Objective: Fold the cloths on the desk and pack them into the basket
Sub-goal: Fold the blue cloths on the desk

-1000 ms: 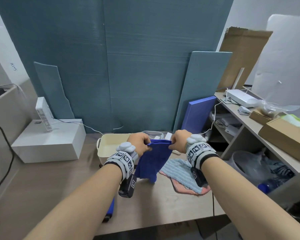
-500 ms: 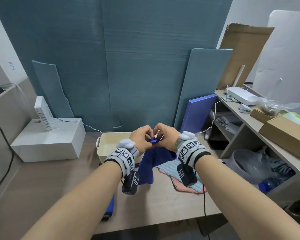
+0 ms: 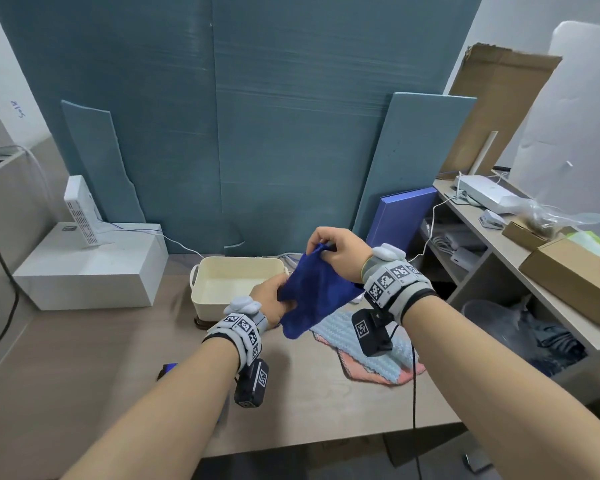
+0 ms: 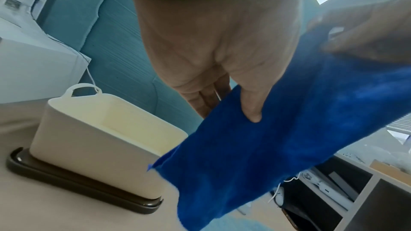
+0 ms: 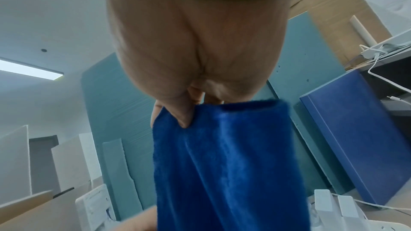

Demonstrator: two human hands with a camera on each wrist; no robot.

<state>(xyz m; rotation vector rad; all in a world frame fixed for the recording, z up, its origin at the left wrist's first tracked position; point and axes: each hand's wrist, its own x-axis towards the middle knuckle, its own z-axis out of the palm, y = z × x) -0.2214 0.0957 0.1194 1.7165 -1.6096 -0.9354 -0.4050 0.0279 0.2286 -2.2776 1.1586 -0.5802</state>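
A dark blue cloth [image 3: 317, 289] hangs doubled over in the air above the desk. My right hand [image 3: 336, 249] pinches its top edge, thumb against the cloth [image 5: 222, 155] in the right wrist view. Lower down, my left hand [image 3: 274, 299] grips the cloth's left side, thumb pressed on the cloth [image 4: 255, 147]. Behind the hands stands the cream basket [image 3: 201, 296], empty, on a dark tray [image 4: 73, 182]. A light blue cloth [image 3: 347, 336] lies flat on a pink cloth [image 3: 371, 377] on the desk, under my right wrist.
A white box [image 3: 87, 268] with a small white device [image 3: 80, 209] stands at the left. Teal foam boards [image 3: 291, 116] lean behind the desk. A blue folder [image 3: 399, 220] and cluttered shelves [image 3: 499, 244] fill the right. A black cable [image 3: 413, 386] hangs from my right wrist.
My hands, together at the cloth's top corners half a second ago, have parted. The right hand rose holding the top edge; the left slid down to the cloth's side.
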